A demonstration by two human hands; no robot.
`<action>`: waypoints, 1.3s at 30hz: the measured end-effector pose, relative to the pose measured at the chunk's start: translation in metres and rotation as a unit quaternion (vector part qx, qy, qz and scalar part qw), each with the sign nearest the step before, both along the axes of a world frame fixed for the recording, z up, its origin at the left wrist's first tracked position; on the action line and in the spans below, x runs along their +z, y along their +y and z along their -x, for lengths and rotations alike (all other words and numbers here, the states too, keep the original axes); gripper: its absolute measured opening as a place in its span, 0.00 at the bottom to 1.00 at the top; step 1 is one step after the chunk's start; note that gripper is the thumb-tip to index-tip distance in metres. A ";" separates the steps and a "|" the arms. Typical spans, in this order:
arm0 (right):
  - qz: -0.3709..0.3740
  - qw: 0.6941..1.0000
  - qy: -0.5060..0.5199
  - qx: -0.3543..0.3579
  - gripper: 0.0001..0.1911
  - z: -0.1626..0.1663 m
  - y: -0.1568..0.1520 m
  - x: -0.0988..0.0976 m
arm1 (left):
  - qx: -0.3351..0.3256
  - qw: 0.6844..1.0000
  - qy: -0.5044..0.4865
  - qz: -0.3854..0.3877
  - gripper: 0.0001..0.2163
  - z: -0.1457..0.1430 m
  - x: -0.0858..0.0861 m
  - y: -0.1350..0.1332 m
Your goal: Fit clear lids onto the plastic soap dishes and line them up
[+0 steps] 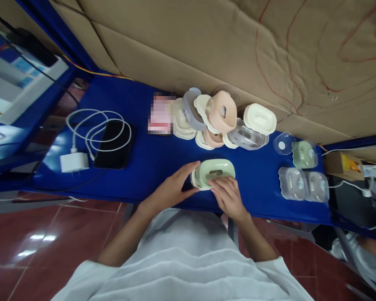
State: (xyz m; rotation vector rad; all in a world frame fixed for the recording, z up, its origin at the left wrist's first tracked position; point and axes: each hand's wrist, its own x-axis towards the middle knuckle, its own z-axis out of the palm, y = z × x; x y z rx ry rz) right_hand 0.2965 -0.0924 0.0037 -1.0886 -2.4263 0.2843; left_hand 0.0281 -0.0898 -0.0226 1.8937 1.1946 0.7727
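Note:
A pale green oval plastic box (213,172) sits on the blue table (150,167) near its front edge. My left hand (172,188) grips the box's left end, thumb and fingers around it. My right hand (227,196) lies over the front right of the box, fingers curled on its lid. Behind it is a heap of similar cream, peach and grey boxes and lids (213,119).
A black phone (113,144) with a white cable and charger (74,161) lies at the left. Clear and green small containers (301,171) sit at the right. A cardboard wall (238,50) backs the table. Red floor tiles lie below.

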 end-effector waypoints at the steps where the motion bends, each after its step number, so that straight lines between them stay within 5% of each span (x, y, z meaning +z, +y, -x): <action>1: -0.001 1.000 -0.004 0.010 0.24 0.002 -0.001 -0.005 | -0.014 1.000 0.008 -0.007 0.40 0.000 0.000 0.000; 5: -0.018 0.998 -0.031 0.048 0.24 0.010 0.001 -0.008 | -0.046 0.993 0.069 -0.082 0.42 -0.002 -0.001 0.001; 9: -0.032 0.995 -0.047 0.078 0.20 0.021 0.000 -0.011 | -0.041 0.975 0.132 -0.175 0.31 -0.007 -0.003 0.001; 13: -0.053 0.994 -0.010 0.100 0.19 -0.001 0.012 -0.008 | -0.033 0.969 0.142 -0.198 0.32 -0.009 -0.002 0.001; 16: -0.097 0.990 0.020 -0.099 0.18 -0.047 0.049 0.006 | -0.019 0.973 0.132 -0.190 0.33 -0.007 -0.001 0.001; 20: -0.073 0.889 -0.093 -0.442 0.28 -0.108 0.119 0.023 | -0.005 0.974 0.116 -0.193 0.28 -0.006 -0.001 0.000; 22: 0.003 0.845 -0.162 -0.510 0.34 -0.123 0.146 0.022 | -0.003 0.976 0.104 -0.192 0.28 -0.005 -0.002 0.001; 25: 0.089 0.824 -0.208 -0.519 0.31 -0.129 0.164 0.016 | -0.004 0.979 0.094 -0.181 0.28 -0.004 -0.002 0.001; 27: 0.100 0.835 -0.169 -0.514 0.23 -0.129 0.158 0.015 | -0.007 0.982 0.090 -0.165 0.30 -0.002 -0.001 0.001; 30: 0.111 0.865 0.100 -0.480 0.15 -0.131 0.123 0.024 | -0.010 0.989 0.078 -0.128 0.33 0.000 0.002 0.001; 34: 0.153 0.817 0.385 -0.401 0.17 -0.128 0.049 0.040 | -0.017 0.995 0.066 -0.076 0.35 0.002 0.005 0.002; 39: 0.311 0.757 0.452 -0.355 0.20 -0.083 -0.008 0.021 | -0.032 0.996 0.071 -0.041 0.36 0.002 0.006 0.005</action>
